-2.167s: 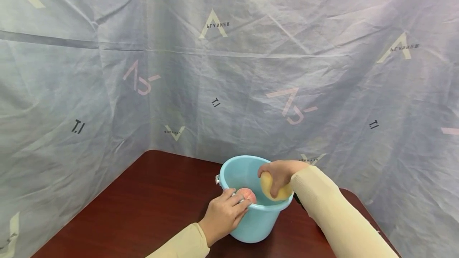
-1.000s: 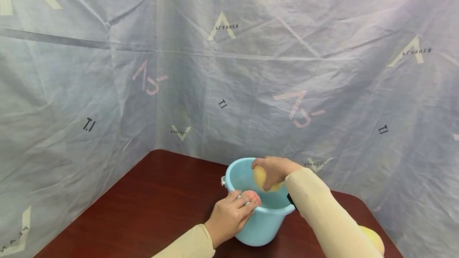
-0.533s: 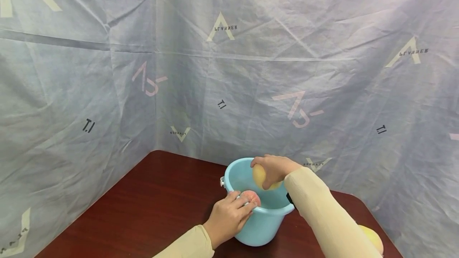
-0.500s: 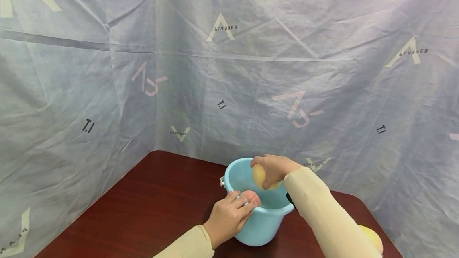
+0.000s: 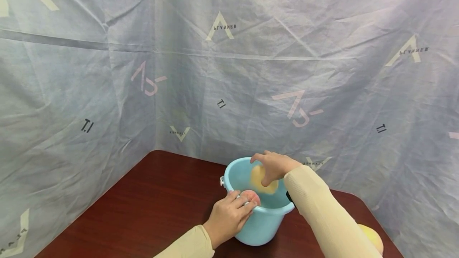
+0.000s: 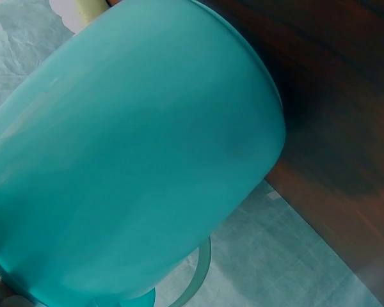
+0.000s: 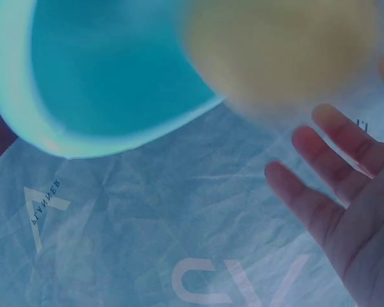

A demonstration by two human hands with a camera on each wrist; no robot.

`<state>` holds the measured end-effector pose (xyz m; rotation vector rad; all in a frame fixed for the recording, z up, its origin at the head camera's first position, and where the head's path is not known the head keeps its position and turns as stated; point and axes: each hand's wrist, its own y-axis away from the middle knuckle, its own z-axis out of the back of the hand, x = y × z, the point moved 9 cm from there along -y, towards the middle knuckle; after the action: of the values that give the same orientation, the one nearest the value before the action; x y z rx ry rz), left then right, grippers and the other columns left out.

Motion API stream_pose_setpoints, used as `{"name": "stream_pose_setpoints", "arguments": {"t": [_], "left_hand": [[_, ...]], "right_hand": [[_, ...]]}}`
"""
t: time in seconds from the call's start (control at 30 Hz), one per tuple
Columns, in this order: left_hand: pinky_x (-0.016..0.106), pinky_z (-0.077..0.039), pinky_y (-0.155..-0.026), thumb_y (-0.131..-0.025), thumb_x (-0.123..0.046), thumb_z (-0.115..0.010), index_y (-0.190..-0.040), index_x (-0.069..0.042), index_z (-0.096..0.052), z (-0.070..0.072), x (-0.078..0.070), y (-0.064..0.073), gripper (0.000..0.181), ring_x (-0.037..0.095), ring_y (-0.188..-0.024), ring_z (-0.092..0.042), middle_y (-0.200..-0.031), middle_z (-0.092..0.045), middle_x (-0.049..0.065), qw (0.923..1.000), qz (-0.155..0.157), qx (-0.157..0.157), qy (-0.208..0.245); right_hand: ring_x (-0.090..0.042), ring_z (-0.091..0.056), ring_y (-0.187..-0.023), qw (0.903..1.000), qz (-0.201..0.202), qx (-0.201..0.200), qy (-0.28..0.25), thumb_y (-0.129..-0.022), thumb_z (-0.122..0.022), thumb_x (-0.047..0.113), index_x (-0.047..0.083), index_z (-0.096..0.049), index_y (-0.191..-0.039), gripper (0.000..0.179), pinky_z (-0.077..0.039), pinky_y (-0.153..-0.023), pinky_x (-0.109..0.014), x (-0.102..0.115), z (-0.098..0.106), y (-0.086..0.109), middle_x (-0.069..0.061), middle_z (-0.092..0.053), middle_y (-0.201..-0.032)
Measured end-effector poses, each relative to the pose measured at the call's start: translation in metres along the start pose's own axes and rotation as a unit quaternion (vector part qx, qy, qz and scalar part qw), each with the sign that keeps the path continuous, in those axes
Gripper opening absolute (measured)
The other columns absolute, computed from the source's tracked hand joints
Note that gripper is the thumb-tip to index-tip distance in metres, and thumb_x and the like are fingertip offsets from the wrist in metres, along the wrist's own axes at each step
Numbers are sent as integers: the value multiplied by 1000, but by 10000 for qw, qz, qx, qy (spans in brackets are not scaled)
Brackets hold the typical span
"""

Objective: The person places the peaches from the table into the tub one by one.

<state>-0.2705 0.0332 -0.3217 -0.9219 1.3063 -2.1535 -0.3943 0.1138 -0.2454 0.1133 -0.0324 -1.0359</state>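
Observation:
A light blue bucket [image 5: 260, 224] stands upright on the table. My left hand [image 5: 227, 216] grips its near-left rim, fingers over the edge; a pinkish, peach-like ball [image 5: 251, 197] shows just inside, partly hidden by those fingers. Over the bucket's mouth is my right hand [image 5: 274, 166], its fingers spread. A smooth yellow fruit, perhaps a mango [image 5: 259, 178], is just below this hand. In the right wrist view, the yellow fruit [image 7: 281, 51] is blurred, with a gap between it and the extended fingers [image 7: 301, 195]. The left wrist view is mostly bucket wall [image 6: 134, 147].
Another yellow fruit [image 5: 372, 238] lies on the dark red-brown table [image 5: 150, 206] at right, partly behind the right sleeve [image 5: 322, 206]. Grey printed cloth [image 5: 229, 79] hangs behind and along the left. A white handle joint [image 5: 222, 181] sticks out at the bucket's left.
My right hand has let go of the yellow fruit, which has dropped slightly into the bucket. Earlier, the hand moved a little left over the mouth. My left hand keeps its place on the rim.

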Motion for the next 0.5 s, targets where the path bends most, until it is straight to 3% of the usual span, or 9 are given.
{"name": "stream_pose_setpoints", "arguments": {"t": [0.13, 0.23, 0.4, 0.5], "left_hand": [[25, -51, -79, -104, -27, -41, -97, -20, -74, -1, 1, -1, 34, 15, -85, -59, -87, -63, -6, 9999, 90, -8, 117], [24, -51, -80, -103, -25, -42, -97, -20, -73, -2, 0, -2, 33, 16, -86, -60, -86, -62, -6, 9999, 34, -67, 91], [24, -52, -80, -89, -22, -67, -97, -21, -75, 1, 1, -2, 11, 15, -85, -62, -87, -65, -6, 9996, -154, -209, -70], [22, -53, -75, -77, -24, -78, -95, -22, -76, 3, 5, -2, 19, 14, -81, -61, -87, -67, -7, 9995, -167, -267, 15]], "right_hand": [[-28, -54, -105, 10000, -40, -72, -17, -70, -79, 14, 18, -52, -131, 67, -48, -72, -43, -3, 2, 2, -12, -51, -121], [-29, -54, -104, 9999, -90, -45, -10, -70, -79, 14, 18, -53, -130, 66, -48, -72, -43, -7, -1, 4, -12, -51, -119], [-29, -54, -105, 9996, -239, 122, -55, -73, -76, 15, 19, -53, -130, 62, -47, -71, -42, -13, -8, 7, -11, -50, -119], [-27, -54, -105, 9993, -311, 171, -127, -74, -76, 16, 20, -53, -131, 61, -47, -71, -41, -20, -10, 11, -11, -50, -122]]}}
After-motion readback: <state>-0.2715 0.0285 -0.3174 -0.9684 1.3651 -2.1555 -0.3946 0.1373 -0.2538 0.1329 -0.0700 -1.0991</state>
